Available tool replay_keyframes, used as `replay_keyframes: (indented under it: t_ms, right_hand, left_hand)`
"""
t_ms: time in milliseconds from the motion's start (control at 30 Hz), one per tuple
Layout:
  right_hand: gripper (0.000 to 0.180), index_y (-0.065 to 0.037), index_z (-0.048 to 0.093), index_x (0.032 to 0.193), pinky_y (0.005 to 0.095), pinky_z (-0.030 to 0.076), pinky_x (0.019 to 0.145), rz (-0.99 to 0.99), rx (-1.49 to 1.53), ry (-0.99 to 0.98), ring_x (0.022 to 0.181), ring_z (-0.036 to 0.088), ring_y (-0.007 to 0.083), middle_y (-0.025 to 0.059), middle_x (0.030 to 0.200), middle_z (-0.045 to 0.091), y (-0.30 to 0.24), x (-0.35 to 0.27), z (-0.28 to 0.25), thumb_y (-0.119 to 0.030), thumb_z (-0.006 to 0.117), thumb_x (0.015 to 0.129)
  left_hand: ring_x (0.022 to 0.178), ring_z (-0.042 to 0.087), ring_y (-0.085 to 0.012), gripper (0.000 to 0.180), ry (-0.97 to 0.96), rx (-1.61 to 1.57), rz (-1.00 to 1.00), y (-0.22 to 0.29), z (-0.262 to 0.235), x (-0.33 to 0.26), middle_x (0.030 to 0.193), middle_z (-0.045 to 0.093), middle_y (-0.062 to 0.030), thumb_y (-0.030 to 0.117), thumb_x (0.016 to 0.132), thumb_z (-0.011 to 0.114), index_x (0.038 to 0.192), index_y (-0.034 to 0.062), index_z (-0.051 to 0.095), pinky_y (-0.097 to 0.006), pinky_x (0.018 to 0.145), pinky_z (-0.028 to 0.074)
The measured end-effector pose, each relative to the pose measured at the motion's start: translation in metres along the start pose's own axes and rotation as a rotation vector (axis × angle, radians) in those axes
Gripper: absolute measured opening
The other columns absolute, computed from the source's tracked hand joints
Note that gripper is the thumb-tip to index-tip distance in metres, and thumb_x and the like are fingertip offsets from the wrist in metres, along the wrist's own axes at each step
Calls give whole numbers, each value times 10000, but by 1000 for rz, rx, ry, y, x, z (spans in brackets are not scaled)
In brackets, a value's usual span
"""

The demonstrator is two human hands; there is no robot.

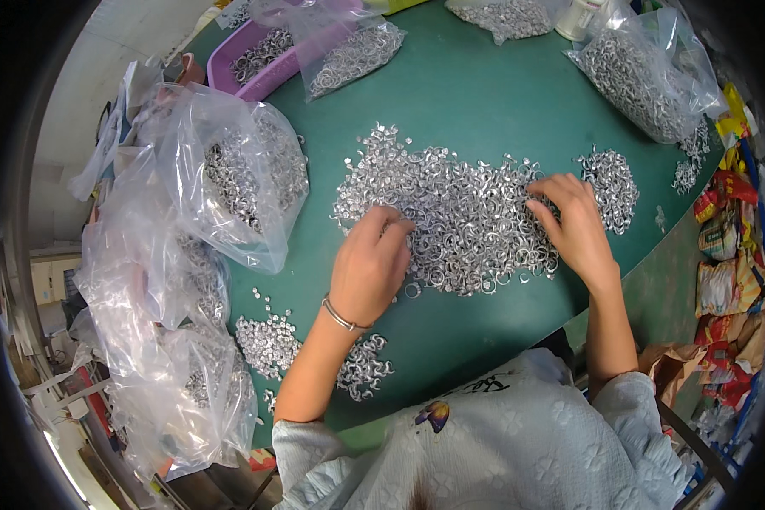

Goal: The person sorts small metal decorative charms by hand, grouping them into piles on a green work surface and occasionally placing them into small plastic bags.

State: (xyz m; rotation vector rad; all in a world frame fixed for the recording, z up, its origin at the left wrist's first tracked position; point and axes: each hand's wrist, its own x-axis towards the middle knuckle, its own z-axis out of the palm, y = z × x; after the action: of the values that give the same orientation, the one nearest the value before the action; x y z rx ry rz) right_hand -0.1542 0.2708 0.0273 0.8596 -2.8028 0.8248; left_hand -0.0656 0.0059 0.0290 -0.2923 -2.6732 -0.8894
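Note:
A wide heap of small silvery metal rings and hooked pieces point(467, 221) covers the middle of the green table point(467, 93). At the heap's left part, my left hand point(370, 259) has its fingers curled and pressed together; whatever they pinch is too small or hidden to tell. My right hand point(574, 225) rests at the right edge of the heap, fingers bent, with the thumb apart from them and nothing visible between. Just beyond its fingers lies a smaller pile of metal pieces point(612, 191). Two more small piles, round bits point(268, 344) and curved pieces point(365, 367), flank my left forearm.
Clear plastic bags of metal parts point(238, 178) crowd the left side. A purple basket point(268, 81) stands at the far left beside another bag point(357, 55). A large filled bag point(646, 81) and a white container point(578, 19) sit far right. Colourful packages point(722, 280) lie beyond the right edge.

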Motion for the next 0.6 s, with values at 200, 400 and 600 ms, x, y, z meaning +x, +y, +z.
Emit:
replay_keyframes:
  t_ms: [200,400,600]
  right_hand:
    - [164,-29,640,955,391,433,812,-225,245,44,947,574,289,111,979,617,-22,-27,18,-79,665,801]
    - [122,-53,647,774,394,442,787,-587,497,-161,897,588,252,69,882,590,-51,-88,46,-107,740,717]
    - [117,-66,620,701,371,389,722,-92,200,229,795,557,258,70,803,584,-18,-88,28,-76,730,738]
  left_hand:
    - [818,626,-239,204,-139,-347,-197,21,-5,-38,992,605,-117,-103,774,614,944,5,642,-300,705,516]
    - [906,588,-295,261,-294,-256,-221,46,17,-115,1019,582,-112,-106,735,601,960,23,629,-356,777,473]
    - [944,542,-282,266,-163,182,-225,50,6,-150,975,564,-90,-86,658,590,880,59,608,-400,862,365]
